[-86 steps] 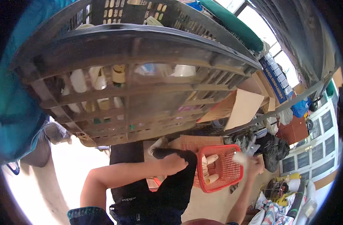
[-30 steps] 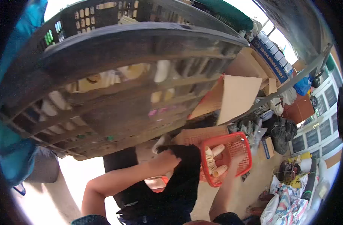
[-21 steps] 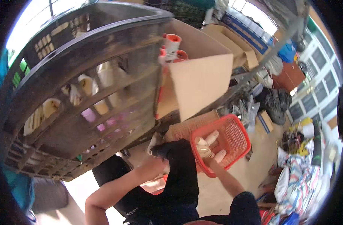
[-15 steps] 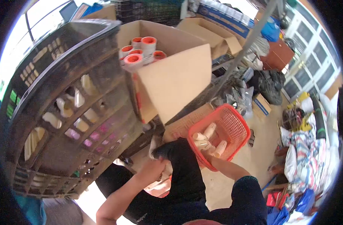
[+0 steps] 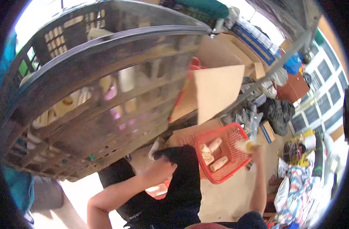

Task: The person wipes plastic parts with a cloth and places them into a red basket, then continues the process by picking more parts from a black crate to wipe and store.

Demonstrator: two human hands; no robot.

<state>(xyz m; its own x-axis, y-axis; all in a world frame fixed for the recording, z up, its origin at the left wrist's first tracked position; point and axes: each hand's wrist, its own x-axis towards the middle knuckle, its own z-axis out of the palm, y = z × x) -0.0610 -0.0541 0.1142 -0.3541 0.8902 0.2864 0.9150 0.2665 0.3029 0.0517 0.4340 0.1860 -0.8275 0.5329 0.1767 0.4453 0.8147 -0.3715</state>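
Note:
My right hand is raised at the right rim of the red plastic basket. Its fingers are closed round a pale cylindrical piece with a yellowish end, blurred by motion. Several cream slotted tube-like pieces lie inside the basket. By my dark-trousered knee, my left hand is curled closed; whatever is in its fingers is hidden. Below that hand, between my legs, part of a red and whitish object shows.
A large dark slatted crate holding pale and purple items looms at the left. Beside it stands an open cardboard box. A slanting metal pole crosses behind the basket. Black plastic bags and striped sacks lie to the right.
My right hand has risen from the basket's near side to its right rim, and a pale cylinder now shows in it. My left hand stays by the knee. The view has shifted, showing more crate.

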